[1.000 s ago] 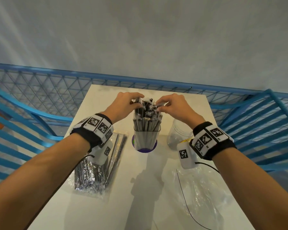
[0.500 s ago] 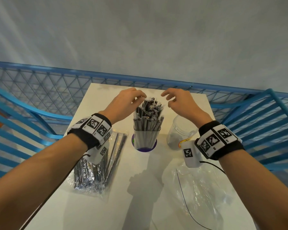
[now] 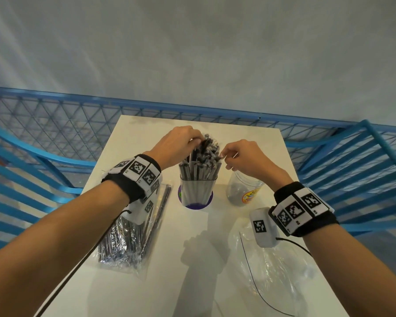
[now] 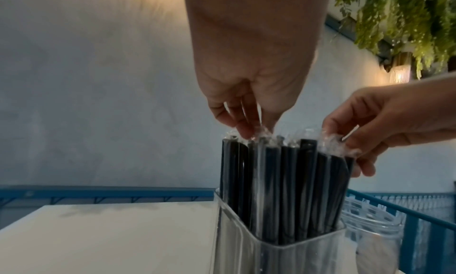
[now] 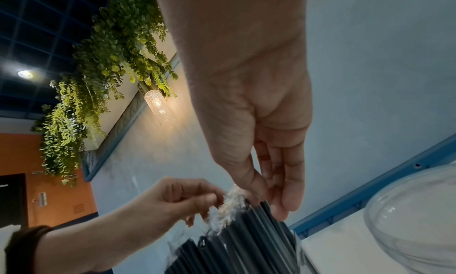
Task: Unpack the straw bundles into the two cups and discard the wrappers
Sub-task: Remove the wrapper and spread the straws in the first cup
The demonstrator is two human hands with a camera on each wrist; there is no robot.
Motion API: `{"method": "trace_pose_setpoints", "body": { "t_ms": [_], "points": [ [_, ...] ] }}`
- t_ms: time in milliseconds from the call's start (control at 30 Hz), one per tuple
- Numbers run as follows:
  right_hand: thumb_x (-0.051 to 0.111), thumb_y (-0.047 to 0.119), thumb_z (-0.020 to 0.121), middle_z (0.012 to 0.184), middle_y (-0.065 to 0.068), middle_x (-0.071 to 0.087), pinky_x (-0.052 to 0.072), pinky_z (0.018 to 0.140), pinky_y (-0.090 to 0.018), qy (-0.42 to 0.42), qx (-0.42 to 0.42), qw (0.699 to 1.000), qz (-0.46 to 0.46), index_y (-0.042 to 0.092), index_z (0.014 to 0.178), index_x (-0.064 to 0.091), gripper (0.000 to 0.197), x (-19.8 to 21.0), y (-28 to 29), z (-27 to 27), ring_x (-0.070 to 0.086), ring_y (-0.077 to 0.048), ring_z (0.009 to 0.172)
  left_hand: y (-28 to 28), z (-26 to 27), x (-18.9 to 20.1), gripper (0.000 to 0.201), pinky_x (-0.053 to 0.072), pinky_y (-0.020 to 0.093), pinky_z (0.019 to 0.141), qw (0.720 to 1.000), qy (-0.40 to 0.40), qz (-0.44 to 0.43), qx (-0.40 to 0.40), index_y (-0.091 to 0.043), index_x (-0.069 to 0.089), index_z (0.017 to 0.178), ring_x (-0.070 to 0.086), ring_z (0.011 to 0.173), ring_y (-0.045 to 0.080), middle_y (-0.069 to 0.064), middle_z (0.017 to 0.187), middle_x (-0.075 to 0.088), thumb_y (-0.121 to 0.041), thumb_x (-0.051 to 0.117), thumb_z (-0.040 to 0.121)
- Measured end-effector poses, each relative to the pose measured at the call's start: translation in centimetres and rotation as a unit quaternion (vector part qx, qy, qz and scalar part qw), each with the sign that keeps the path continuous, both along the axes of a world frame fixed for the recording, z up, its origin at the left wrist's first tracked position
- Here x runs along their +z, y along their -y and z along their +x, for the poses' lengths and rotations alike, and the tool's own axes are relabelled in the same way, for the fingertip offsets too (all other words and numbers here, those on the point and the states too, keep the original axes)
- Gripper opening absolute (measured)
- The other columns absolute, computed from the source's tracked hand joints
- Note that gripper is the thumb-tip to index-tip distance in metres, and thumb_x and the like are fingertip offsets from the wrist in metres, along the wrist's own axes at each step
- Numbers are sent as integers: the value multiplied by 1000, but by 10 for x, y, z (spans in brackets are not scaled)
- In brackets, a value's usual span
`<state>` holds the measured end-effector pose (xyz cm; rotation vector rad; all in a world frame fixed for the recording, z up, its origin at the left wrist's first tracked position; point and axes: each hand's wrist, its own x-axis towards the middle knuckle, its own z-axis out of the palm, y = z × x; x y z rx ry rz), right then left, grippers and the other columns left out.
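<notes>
A clear square cup (image 3: 198,191) with a purple base stands mid-table, packed with black straws (image 3: 200,165) in thin clear sleeves. My left hand (image 3: 196,141) pinches the sleeve tips at the left of the bunch, also seen in the left wrist view (image 4: 249,131). My right hand (image 3: 223,154) pinches the tips at the bunch's right edge (image 5: 261,200). A round clear jar (image 3: 241,191), the second cup, stands empty just right of the square cup. A wrapped straw bundle (image 3: 133,239) lies on the table under my left forearm.
An empty clear wrapper (image 3: 272,271) lies crumpled at the table's near right. The white table (image 3: 146,138) is small, with blue chairs (image 3: 352,170) on both sides and a blue mesh railing (image 3: 66,124) behind it.
Half a second ago both hands hovered apart just above the straws. Now they have come down again and pinch the straw tops in the square cup.
</notes>
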<state>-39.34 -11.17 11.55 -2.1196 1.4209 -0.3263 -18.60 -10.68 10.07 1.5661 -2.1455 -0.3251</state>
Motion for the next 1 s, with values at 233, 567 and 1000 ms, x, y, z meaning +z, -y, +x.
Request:
{"method": "trace_pose_setpoints", "body": {
  "t_ms": [233, 567, 1000],
  "points": [
    [63, 4, 84, 81, -8, 73, 51, 70, -22, 14, 17, 1000, 16, 9, 104, 66, 21, -6, -8, 4, 66, -19, 71, -3, -8, -2, 31, 43, 36, 90, 993, 105, -20, -56, -18, 63, 122, 52, 106, 21, 3, 121, 62, -28, 45, 99],
    [64, 8, 85, 80, -8, 75, 53, 76, -23, 55, -18, 998, -10, 11, 101, 68, 17, -13, -11, -12, 68, -13, 68, -30, 13, 2, 35, 45, 31, 88, 996, -79, -32, 31, -24, 56, 128, 54, 101, 13, 0, 118, 59, -37, 47, 97],
    [69, 10, 84, 66, 4, 64, 53, 67, -13, 176, -39, 978, -107, 15, 81, 69, 6, -35, -23, 18, 62, -5, 60, -44, 8, -22, 26, 33, 12, 66, 996, -70, -16, 50, -12, 72, 109, 56, 76, 19, 7, 89, 64, -12, 70, 83]
  ]
}}
